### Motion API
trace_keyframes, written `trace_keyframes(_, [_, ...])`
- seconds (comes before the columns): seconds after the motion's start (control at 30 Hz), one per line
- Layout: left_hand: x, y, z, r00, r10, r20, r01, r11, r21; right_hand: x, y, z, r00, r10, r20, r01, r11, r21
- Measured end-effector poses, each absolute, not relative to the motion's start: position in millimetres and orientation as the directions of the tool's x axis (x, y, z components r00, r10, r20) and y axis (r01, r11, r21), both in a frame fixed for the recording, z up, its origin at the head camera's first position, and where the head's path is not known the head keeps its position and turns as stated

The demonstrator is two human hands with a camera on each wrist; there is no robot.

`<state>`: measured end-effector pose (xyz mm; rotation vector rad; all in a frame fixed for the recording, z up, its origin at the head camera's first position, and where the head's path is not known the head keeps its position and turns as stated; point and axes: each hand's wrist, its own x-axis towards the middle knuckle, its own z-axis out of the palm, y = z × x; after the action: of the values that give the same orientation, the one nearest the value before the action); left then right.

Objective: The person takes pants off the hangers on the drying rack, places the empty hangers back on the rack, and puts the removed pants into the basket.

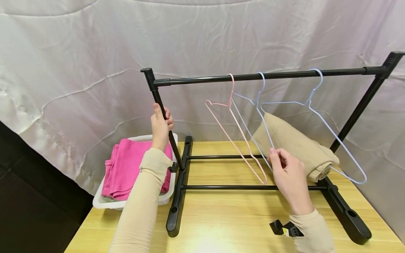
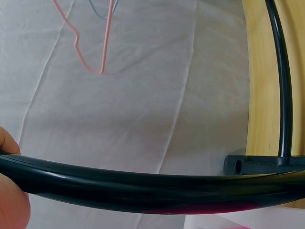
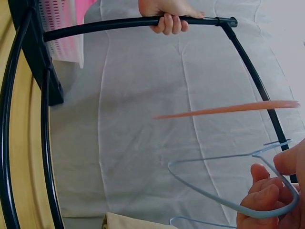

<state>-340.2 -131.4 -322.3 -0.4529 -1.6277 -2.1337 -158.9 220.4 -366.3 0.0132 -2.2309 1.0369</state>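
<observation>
My left hand (image 1: 160, 126) grips the left upright post (image 1: 175, 151) of a black garment rack, thumb on the near side and fingers wrapped behind. In the right wrist view the left hand (image 3: 170, 13) is also seen around that post. My right hand (image 1: 289, 175) pinches the lower part of a light blue wire hanger (image 3: 259, 213), which hangs by its hook from the top rail (image 1: 202, 80). A pink hanger (image 1: 233, 86) hangs to its left and another blue hanger (image 1: 311, 95) to its right. All three hangers are bare.
A folded beige cloth (image 1: 288, 140) rests behind the hangers, on the rack's lower right side. On the left, a white basket (image 1: 172, 186) holds folded pink cloth (image 1: 129, 168). The rack's feet stand on a wooden table (image 1: 218, 214), with a grey curtain (image 1: 95, 45) behind.
</observation>
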Motion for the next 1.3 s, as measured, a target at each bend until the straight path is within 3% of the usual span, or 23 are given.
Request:
trace_keyframes(0.47, [-340, -130, -322, -0.857, -0.141, 0.495, 0.515, -0.246, 0.821, -150, 229, -363, -0.721, 0.33, 0.609, -0.244, 0.702, -0.669])
trace_keyframes(1.3, [-345, -132, -325, -0.853, -0.137, 0.503, 0.521, -0.262, 0.812, -135, 250, -341, -0.646, 0.291, 0.706, -0.306, 0.749, -0.588])
